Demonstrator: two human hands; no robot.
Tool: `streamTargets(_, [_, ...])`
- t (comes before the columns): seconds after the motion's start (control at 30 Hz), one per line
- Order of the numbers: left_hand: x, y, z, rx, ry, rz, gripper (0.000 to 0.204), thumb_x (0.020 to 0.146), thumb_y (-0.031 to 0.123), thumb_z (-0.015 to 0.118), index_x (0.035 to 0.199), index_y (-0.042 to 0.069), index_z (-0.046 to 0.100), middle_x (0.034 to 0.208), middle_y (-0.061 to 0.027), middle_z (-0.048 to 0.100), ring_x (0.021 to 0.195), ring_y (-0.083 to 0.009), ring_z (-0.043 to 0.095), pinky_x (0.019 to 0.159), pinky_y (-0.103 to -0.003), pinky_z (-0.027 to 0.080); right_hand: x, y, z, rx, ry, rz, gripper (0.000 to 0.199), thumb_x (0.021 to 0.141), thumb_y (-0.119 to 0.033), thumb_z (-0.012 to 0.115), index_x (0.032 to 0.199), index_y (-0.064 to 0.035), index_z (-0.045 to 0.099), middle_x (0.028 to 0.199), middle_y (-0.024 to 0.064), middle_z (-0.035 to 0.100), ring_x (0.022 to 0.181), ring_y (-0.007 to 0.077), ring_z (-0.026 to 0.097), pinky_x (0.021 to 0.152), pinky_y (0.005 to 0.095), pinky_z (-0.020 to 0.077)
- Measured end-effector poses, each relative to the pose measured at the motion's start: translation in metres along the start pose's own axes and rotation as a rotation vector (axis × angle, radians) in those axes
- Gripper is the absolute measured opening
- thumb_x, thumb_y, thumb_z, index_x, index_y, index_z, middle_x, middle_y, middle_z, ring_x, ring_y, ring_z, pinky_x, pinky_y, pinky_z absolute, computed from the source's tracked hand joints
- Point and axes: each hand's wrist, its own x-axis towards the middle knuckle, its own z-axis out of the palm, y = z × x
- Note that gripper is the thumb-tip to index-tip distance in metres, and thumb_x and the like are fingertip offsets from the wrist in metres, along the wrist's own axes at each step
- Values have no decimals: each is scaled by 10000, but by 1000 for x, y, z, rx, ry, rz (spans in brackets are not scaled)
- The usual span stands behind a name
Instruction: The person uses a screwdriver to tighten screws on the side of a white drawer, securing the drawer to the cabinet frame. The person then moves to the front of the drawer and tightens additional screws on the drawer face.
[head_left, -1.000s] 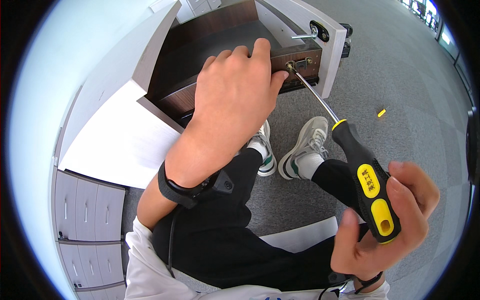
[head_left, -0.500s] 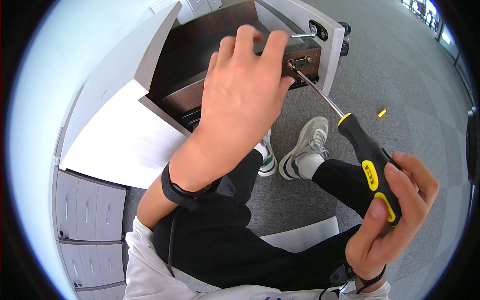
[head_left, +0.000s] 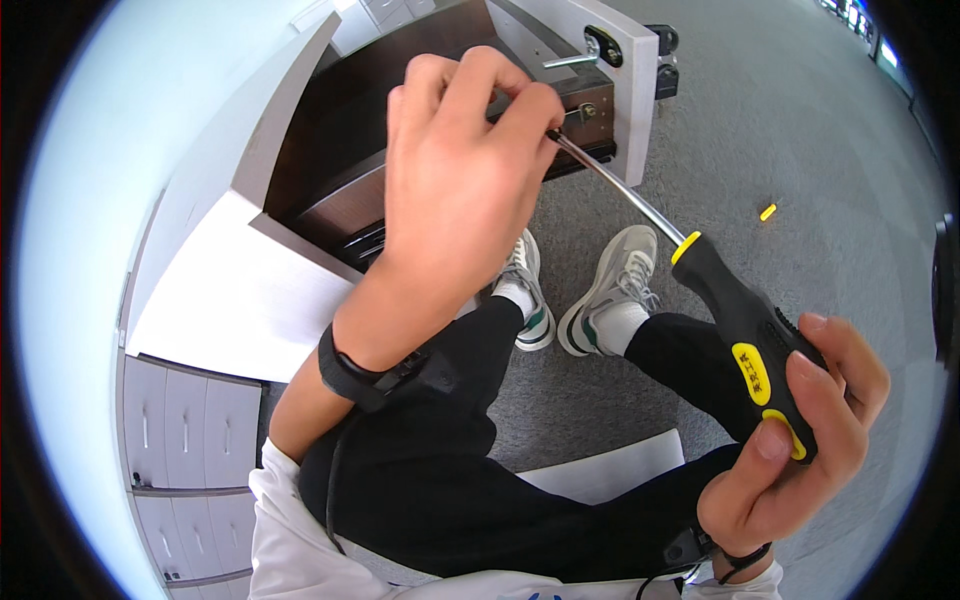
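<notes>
In my right hand (head_left: 800, 440) is a screwdriver (head_left: 745, 300) with a black and yellow handle, held by thumb and fingers. Its metal shaft slants up and left to the brown drawer (head_left: 350, 208). The tip meets the fingertips of my left hand (head_left: 465, 150), which are curled together at the end of the drawer's side. Whatever those fingers pinch is hidden. Just beside them a metal fitting with a screw (head_left: 588, 111) shows on the drawer side. Above it, a lock with a metal rod (head_left: 570, 62) sits on the white drawer front (head_left: 632, 110).
The drawer stands pulled out from a white cabinet (head_left: 220, 290). A small yellow piece (head_left: 768, 212) lies on the grey carpet (head_left: 720, 140) to the right. My shoes (head_left: 615, 285) are below the drawer. Grey drawer units (head_left: 185, 430) stand at left.
My left fingers have drawn in from a spread over the drawer side to a pinch around the screwdriver's tip. The tip has come off the screw it was at, shifting left.
</notes>
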Motion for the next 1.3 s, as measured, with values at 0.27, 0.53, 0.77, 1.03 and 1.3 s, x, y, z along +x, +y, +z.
streamTargets(0.27, [3,3,0,69,22,109,174,665,46,780,805,69,680,937,8,574,873,-217,515,740,-357,392,-10,26,-6,-102,57,60,321,1077,-258,429,1301,-46,517,1334,257,554,1165,291,603,890,348,545])
streamTargets(0.53, [4,4,-1,181,-54,131,206,711,82,792,852,93,642,861,-14,501,782,-214,478,681,-357,379,-15,45,-1,-47,35,81,319,1073,-242,444,1313,-45,517,1330,261,559,1186,308,602,915,360,540])
streamTargets(0.77, [4,3,-4,158,-114,104,215,725,68,778,895,118,655,852,-10,497,763,-208,472,683,-348,396,-17,48,5,44,30,88,304,1061,-219,460,1295,-36,525,1323,273,554,1213,332,575,1027,437,465])
streamTargets(1.03, [4,-4,-7,82,-92,227,190,719,16,732,884,102,695,806,8,516,746,-192,477,671,-335,391,-19,48,5,95,15,88,294,1048,-199,470,1277,-25,532,1321,279,550,1206,328,567,1024,431,453])
streamTargets(1.3, [4,-1,-3,131,-104,134,213,715,75,782,846,72,614,825,-49,519,754,-245,498,675,-360,407,-15,47,3,103,-12,66,293,1041,-185,468,1276,-22,530,1322,283,547,1187,317,575,1006,423,471])
